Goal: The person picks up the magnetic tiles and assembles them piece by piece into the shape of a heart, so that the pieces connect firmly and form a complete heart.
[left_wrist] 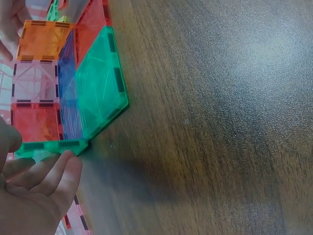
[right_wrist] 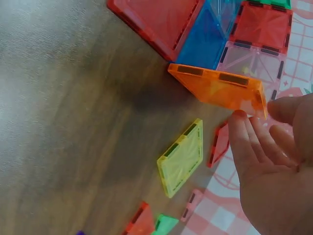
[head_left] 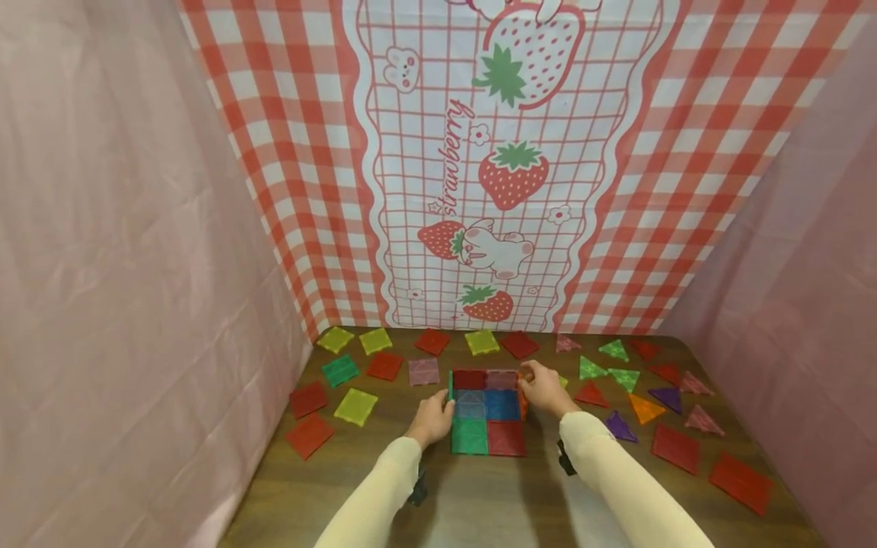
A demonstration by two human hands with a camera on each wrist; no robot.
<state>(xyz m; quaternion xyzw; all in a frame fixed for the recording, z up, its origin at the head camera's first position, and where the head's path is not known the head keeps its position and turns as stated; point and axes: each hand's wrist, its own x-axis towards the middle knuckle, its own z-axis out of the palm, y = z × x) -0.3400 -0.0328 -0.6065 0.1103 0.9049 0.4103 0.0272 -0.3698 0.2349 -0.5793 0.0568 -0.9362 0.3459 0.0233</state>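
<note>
At the left of the desk (head_left: 274, 517), loose square tiles (head_left: 355, 407) in yellow, red and green lie scattered, with a pink square (head_left: 423, 371) nearer the middle. Next comes the left hand (head_left: 432, 420), which pinches the upright green side tile (left_wrist: 51, 146), thumb at its top edge and fingers along its outer face. The joined tile structure (head_left: 502, 405) stands at the middle of the desk: blue squares in its centre, red and pink ones upright behind, green and red ones nearest the person. At its right side, the right hand (head_left: 546, 390) pinches the far top corner of the upright orange side tile (right_wrist: 220, 87) between thumb and fingers. Farther right lie green, pink, red, orange and purple triangles (head_left: 645, 409), then two larger-looking red tiles (head_left: 740, 482) toward the desk's near right edge.
</note>
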